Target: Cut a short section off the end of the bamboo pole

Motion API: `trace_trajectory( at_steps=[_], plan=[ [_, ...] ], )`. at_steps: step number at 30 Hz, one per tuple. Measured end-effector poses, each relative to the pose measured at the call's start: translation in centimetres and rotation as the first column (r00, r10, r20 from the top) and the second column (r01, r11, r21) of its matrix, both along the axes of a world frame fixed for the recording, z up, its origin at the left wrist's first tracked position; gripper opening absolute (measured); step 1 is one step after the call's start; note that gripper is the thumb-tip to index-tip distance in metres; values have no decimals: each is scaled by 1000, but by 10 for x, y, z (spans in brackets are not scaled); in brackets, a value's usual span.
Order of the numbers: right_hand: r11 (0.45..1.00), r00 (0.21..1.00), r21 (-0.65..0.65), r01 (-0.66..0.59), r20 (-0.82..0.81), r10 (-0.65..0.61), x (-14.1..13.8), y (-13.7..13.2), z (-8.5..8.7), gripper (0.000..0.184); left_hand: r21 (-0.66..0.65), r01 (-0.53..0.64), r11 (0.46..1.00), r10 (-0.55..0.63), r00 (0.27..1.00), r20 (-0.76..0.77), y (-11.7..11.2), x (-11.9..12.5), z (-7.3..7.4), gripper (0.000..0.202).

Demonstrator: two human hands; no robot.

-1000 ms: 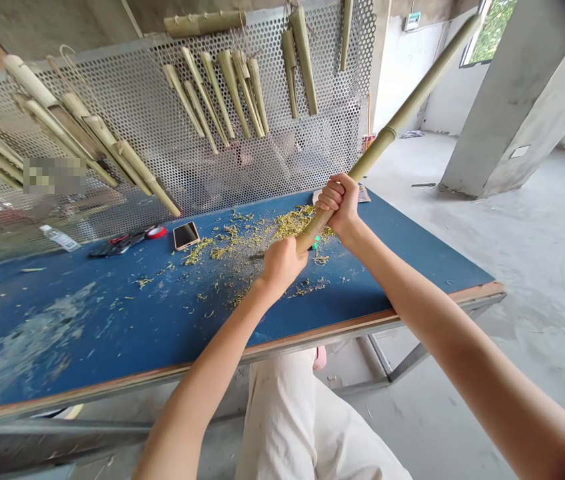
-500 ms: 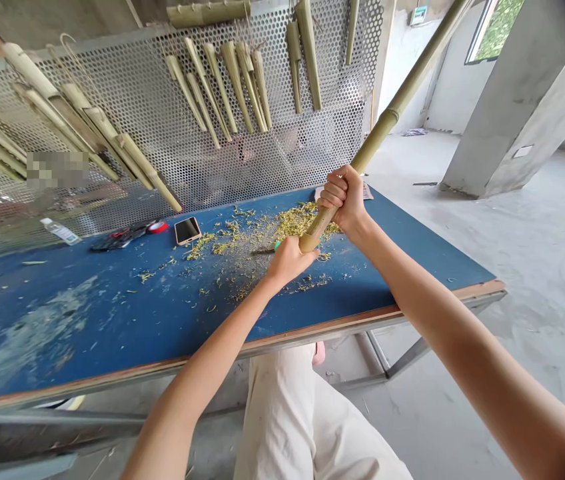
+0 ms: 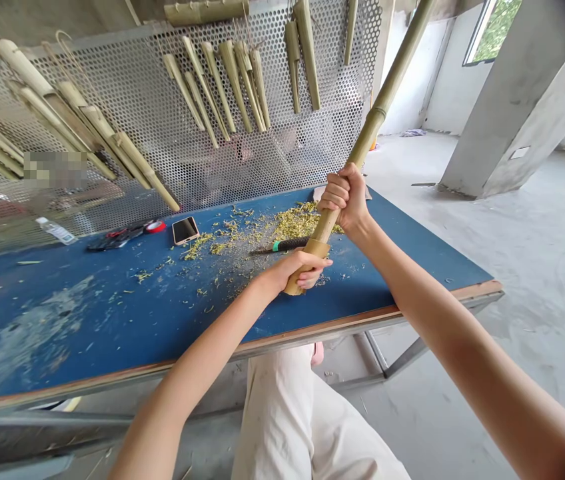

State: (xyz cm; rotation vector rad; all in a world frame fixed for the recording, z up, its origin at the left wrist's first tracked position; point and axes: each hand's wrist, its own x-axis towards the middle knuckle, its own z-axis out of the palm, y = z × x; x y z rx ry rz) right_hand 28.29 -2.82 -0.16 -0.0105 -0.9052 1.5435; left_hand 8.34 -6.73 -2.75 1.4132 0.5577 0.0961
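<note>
A long green-yellow bamboo pole [image 3: 380,110] rises steeply from the blue table [image 3: 112,313] up past the top of the picture. My right hand [image 3: 345,198] is wrapped round the pole a little above its lower end. My left hand [image 3: 298,269] is closed round the pole's butt end, which rests near the table top. Behind my left hand a dark tool with a green band on its handle [image 3: 282,245] lies on the table among yellow bamboo shavings [image 3: 297,221].
A phone [image 3: 185,230], a red tape roll [image 3: 155,227], dark tools [image 3: 112,239] and a small bottle [image 3: 55,230] lie along the back of the table. Cut bamboo pieces [image 3: 227,73] hang on a perforated metal screen. A concrete pillar [image 3: 522,100] stands at right.
The pole has swung from a slant to nearly upright. My left hand has slid down to its butt end, uncovering the tool lying behind it. My right hand keeps its grip.
</note>
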Motion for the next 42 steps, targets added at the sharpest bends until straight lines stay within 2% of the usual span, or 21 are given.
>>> trace_trajectory(
  at_steps=[4, 7, 10, 13, 17, 23, 29, 34, 39, 42],
  plan=[
    [990, 989, 68, -127, -72, 132, -1, 2, -3, 52, -78, 38, 996, -39, 999, -8, -8, -1, 5, 34],
    [992, 984, 14, -127, -121, 128, -5, 3, -6, 53, -114, 66, 991, -63, 998, 27, -13, 2, 9, 35],
    [988, 982, -23, -156, -112, 152, -11, 6, -10, 53, -131, -19, 991, 34, 993, 114, -14, 7, 11, 33],
    [982, 978, -1, -190, -83, 189, -18, 9, -14, 51, -116, -43, 992, 51, 996, 67, -12, 9, 10, 29],
    [991, 993, -56, -121, -20, 120, -24, 8, -12, 54, -79, 13, 997, -9, 999, 43, -8, 7, 5, 30],
    [995, 996, -91, 48, 81, -40, -25, -4, 2, 56, 96, -148, 984, 147, 989, 15, -5, 5, 5, 27],
    [996, 992, -12, 88, 91, -87, -30, -12, 8, 54, 206, -230, 951, 236, 972, -5, -1, 5, 8, 27],
    [978, 975, -92, 188, 137, -175, -30, -16, 11, 50, 283, -259, 923, 279, 960, -32, -2, 6, 11, 29],
    [991, 986, -13, 131, 106, -129, -30, -17, 13, 50, 317, -286, 904, 311, 950, -30, -2, 6, 8, 30],
    [997, 992, 22, 72, 100, -74, -31, -18, 12, 49, 245, -231, 942, 238, 971, -1, 0, 3, 5, 28]
  ],
)
